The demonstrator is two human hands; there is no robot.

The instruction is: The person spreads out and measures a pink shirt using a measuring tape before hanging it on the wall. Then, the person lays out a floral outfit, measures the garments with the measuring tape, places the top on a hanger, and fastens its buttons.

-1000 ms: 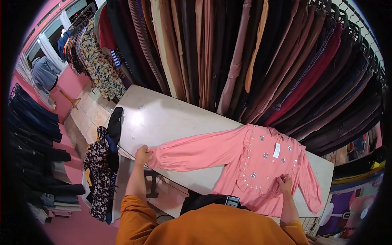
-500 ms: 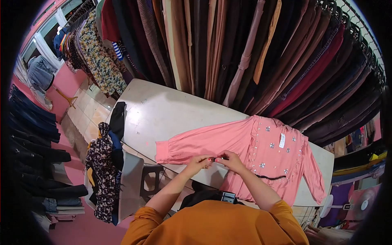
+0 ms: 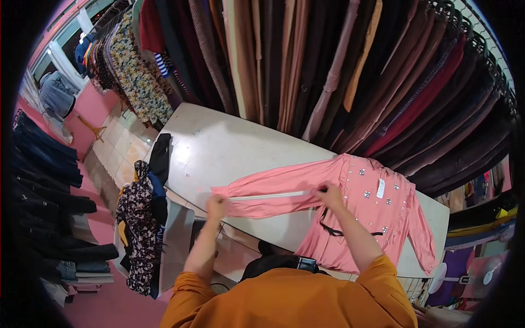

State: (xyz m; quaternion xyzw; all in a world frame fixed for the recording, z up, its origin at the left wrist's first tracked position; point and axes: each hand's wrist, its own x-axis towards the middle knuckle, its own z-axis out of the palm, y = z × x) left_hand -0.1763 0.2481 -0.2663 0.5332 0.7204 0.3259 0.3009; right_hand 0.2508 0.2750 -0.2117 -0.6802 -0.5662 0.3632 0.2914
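Observation:
A pink blouse [image 3: 363, 205] with jewelled flower trims and a white tag lies spread on the white table, one sleeve [image 3: 273, 183] stretched to the left. Above that sleeve, a white tape measure [image 3: 268, 195] is pulled out straight between my hands. My left hand [image 3: 217, 206] is closed on its end at the cuff, slightly blurred. Near the shoulder, my right hand [image 3: 330, 197] is closed around its dark case, mostly hidden by the fingers. A black cord [image 3: 333, 231] hangs from there onto the blouse front.
The white table [image 3: 213, 136] runs diagonally, with a rack of hanging trousers [image 3: 317, 71] along its far side. At the left, a grey bin [image 3: 180, 229] is heaped with clothes, a dark floral garment [image 3: 139, 229] on top. Dark folded jeans [image 3: 54, 213] line the left wall.
My hands were together beside the sleeve; they have moved apart, left hand to the cuff and right hand towards the shoulder. The white tape now spans between them, and the black cord has shifted.

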